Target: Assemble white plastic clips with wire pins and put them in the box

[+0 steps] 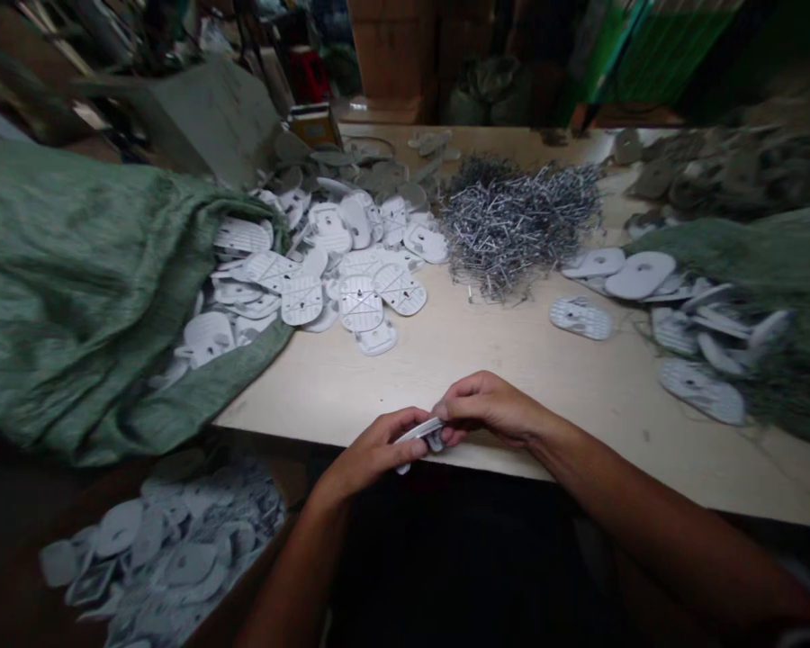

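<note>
Left hand (383, 443) pinching white piece (411, 436) at near edge of table (486, 351), right hand (491, 409) fingers closed on right end; fiddly two-handed step, next probably needs steady left grip.

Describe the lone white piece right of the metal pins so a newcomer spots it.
On the pale table, find the tangled metal pins. To their right, slightly nearer the front, lies a flat white oval piece; unlike the bunched white pieces nearby, it lies apart.

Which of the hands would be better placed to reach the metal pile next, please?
Probably the right hand: it is nearer the metal pile, while the left hand grips the white piece, which the right also seems to touch.
</note>
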Demonstrator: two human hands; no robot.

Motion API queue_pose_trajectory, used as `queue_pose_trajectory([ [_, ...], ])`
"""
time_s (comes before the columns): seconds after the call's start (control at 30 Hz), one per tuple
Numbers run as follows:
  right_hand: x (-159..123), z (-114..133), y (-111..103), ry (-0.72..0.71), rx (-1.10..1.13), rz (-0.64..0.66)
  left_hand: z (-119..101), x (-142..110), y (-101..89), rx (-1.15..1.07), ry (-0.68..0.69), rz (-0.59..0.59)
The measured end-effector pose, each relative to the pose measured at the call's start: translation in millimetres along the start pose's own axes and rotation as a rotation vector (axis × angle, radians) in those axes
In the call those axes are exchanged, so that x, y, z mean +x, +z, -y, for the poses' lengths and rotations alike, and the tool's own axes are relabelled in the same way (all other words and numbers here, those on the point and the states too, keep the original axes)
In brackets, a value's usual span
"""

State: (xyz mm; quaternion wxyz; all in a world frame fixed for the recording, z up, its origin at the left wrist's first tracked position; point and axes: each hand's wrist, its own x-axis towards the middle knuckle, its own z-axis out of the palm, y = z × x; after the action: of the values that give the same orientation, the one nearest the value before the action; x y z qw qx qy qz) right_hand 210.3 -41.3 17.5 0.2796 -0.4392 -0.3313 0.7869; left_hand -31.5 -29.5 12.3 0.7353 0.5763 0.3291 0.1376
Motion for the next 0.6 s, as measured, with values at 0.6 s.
queue_pose_trajectory([
  [0.6,-63,24,-198,-0.312,-1.343,-1.139,14,-32,-19.6,-0.684,-0.015,-0.358],
])
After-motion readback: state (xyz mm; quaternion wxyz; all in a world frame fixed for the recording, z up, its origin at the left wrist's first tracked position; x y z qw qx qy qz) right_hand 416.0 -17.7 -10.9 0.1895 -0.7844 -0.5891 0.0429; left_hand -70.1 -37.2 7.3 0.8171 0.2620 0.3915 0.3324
